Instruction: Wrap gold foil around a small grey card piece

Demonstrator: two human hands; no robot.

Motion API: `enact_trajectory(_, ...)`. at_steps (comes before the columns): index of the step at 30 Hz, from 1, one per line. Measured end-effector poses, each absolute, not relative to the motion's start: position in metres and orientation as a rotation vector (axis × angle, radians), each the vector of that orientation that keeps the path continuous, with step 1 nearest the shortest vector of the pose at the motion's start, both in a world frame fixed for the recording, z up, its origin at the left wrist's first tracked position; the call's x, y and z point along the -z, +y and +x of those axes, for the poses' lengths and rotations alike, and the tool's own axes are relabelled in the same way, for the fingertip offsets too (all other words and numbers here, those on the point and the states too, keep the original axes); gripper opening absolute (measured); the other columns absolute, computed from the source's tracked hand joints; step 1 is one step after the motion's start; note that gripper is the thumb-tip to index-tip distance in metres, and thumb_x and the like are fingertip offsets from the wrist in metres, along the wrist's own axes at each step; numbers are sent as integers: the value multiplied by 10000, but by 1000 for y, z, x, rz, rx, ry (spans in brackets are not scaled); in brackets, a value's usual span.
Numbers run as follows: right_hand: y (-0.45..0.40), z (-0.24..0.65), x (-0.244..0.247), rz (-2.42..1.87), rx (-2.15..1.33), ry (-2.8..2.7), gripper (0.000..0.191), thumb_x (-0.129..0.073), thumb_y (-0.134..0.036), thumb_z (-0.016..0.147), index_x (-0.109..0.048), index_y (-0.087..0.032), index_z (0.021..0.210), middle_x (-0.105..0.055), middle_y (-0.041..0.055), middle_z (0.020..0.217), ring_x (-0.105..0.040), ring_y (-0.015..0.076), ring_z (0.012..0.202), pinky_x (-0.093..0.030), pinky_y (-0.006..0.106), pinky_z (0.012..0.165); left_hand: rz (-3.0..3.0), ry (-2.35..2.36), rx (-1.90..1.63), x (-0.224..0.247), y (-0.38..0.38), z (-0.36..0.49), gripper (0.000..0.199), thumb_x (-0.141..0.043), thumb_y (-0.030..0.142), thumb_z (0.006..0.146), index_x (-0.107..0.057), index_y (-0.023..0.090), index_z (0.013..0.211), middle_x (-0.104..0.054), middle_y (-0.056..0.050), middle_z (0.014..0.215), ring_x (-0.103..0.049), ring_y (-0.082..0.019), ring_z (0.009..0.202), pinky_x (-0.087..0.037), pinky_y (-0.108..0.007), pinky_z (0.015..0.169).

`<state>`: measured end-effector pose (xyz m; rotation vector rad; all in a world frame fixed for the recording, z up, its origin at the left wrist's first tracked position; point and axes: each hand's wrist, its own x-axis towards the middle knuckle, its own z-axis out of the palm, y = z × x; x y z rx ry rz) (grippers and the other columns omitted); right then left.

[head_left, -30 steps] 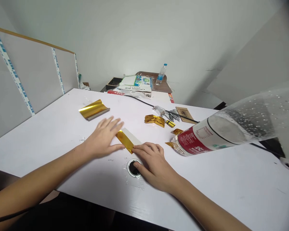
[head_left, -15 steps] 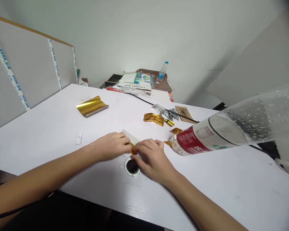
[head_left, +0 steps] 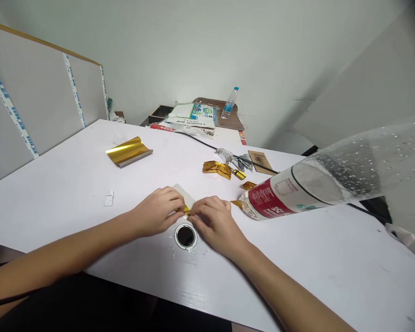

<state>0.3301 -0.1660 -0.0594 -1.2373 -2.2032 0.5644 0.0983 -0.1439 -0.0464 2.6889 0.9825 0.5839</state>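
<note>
A small piece of gold foil is pinched between the fingertips of my left hand and my right hand. Both hands meet near the middle of the white table, and the fingers hide most of the piece. Under and behind them lies a flat, pale grey strip. Just in front of the fingertips rests a round black disc with a white rim, apart from both hands. Clear scraps lie around its edge.
A curled gold sheet lies at the left, near a white scrap. Folded gold pieces and a yellow screwdriver handle lie beyond my hands. A large cut plastic bottle lies at the right. A water bottle stands behind.
My left fingers have shifted and the thumb now shows at the gold foil. My right hand stays close to its place. The whole view has moved slightly.
</note>
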Motion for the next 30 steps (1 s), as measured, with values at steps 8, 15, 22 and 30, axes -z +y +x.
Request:
enact_trajectory(8, -166, 334, 58, -1182, -557, -2274, 127, -627, -249, 1016, -753, -267, 1022, -730, 82, 1134, -608, 286, 1112, -404, 498, 958, 2423, 1032, -519, 34, -134, 87, 111, -583, 277, 980, -661, 222, 923, -678, -62, 1190, -589, -256, 1210, -498, -425, 1050)
enact_trajectory(15, -167, 335, 56, -1063, -517, -2363, 198, -575, -241, 1050, -749, -239, 1144, -739, 97, 1242, -610, 273, 1172, -429, 498, 997, 2388, 1096, -546, 36, -133, 88, 170, -547, 304, 995, -616, 219, 865, -665, -74, 1197, -589, -262, 1210, -498, -445, 1067)
enact_trajectory(22, -167, 339, 51, -946, -399, -2472, 274, -536, -195, 1060, -723, -224, 1258, -760, 90, 1311, -629, 270, 1228, -389, 487, 988, 2410, 1181, -570, 42, -135, 92, 167, -563, 275, 964, -581, 220, 808, -664, -70, 1218, -586, -275, 1228, -499, -465, 1071)
enact_trajectory(30, -170, 341, 51, -901, -222, -2576, 370, -492, -179, 1070, -646, -221, 1404, -730, 105, 1365, -617, 285, 1184, -371, 470, 931, 2360, 1279, -593, 46, -134, 92, 181, -613, 280, 914, -581, 215, 749, -613, -90, 1413, -537, -313, 1368, -460, -512, 1172)
